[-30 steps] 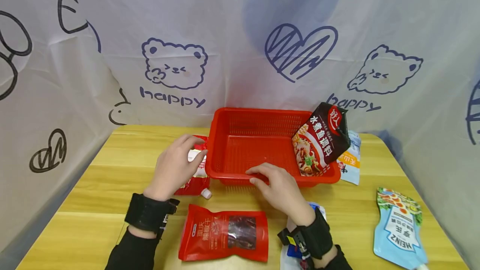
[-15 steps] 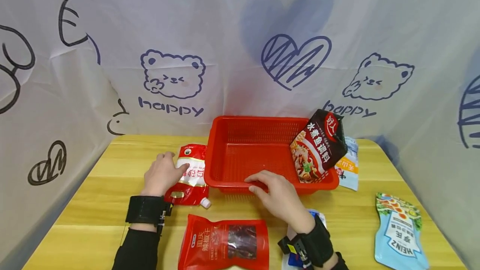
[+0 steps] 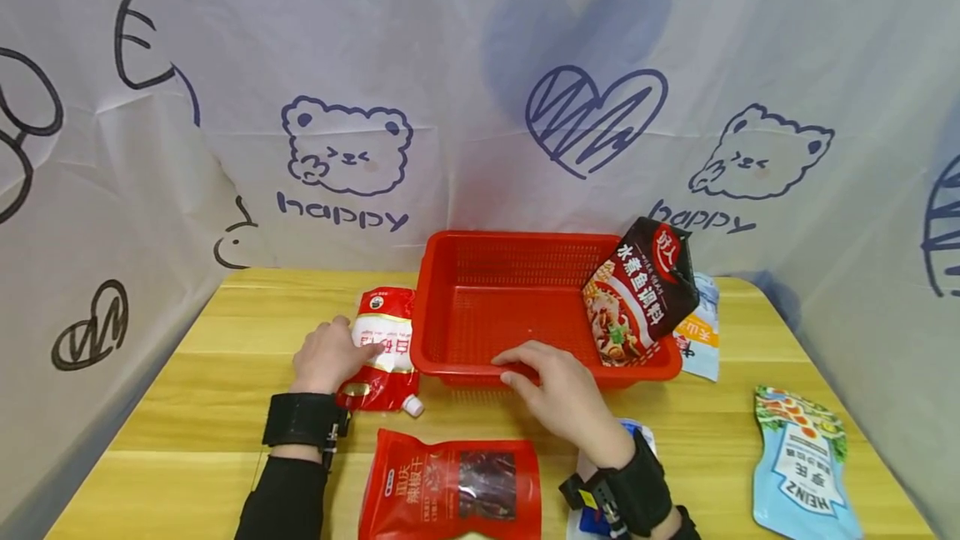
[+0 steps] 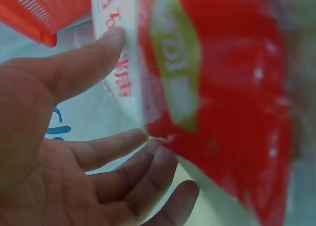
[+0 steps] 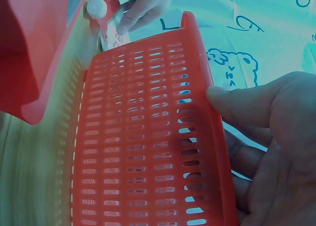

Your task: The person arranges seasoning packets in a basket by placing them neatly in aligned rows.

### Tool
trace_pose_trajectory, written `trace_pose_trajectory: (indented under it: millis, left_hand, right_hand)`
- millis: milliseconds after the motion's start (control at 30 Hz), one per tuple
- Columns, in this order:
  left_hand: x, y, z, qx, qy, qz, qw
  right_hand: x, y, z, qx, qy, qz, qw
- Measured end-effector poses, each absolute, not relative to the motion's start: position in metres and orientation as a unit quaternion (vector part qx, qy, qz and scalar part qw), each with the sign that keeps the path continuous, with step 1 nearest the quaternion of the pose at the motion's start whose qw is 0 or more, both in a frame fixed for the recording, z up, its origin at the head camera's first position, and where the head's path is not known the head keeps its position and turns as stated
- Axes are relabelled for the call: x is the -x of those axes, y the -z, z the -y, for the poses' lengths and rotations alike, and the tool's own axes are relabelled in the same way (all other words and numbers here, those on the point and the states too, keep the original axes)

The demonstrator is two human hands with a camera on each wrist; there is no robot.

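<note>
A red and white pouch of white sugar (image 3: 384, 348) with a white spout cap lies on the table at the basket's left side. My left hand (image 3: 326, 357) grips its left edge, thumb (image 4: 89, 63) across the front and fingertips at the border in the left wrist view. My right hand (image 3: 551, 386) holds the front rim of the red plastic basket (image 3: 483, 369), thumb outside and the other fingers over the inner side. Inside the basket, a dark seasoning packet (image 3: 641, 294) leans at the right end, its top above the rim.
A red bag of dried chillies (image 3: 450, 482) lies in front of the basket. Under my right wrist is a blue and white packet (image 3: 588, 519), partly hidden. A Heinz pouch (image 3: 806, 465) lies at the right, another packet (image 3: 701, 332) behind the basket's right end. A cloth backdrop stands behind.
My left hand has come down from above the sugar pouch to its left edge and taken hold there. My right hand has stayed on the basket rim. The view has tilted slightly.
</note>
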State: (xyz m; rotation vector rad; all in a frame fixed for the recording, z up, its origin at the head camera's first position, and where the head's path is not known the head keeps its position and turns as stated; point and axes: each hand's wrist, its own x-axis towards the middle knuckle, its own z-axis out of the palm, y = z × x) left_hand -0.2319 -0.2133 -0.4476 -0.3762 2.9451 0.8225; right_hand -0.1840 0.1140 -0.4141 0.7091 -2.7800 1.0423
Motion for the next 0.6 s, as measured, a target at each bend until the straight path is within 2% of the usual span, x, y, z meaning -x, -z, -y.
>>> trace_pose_trajectory:
  millis: [367,600]
  left_hand:
    - [0.24,0.455,0.213,0.131,-0.33,-0.934,0.039]
    - [0.244,0.451,0.206,0.127,-0.338,-0.932,0.022]
  right_hand:
    - [0.184,0.414,-0.115,-0.234,-0.342,0.909,0.05]
    - [0.185,0.414,-0.115,-0.235,-0.336,0.911,0.051]
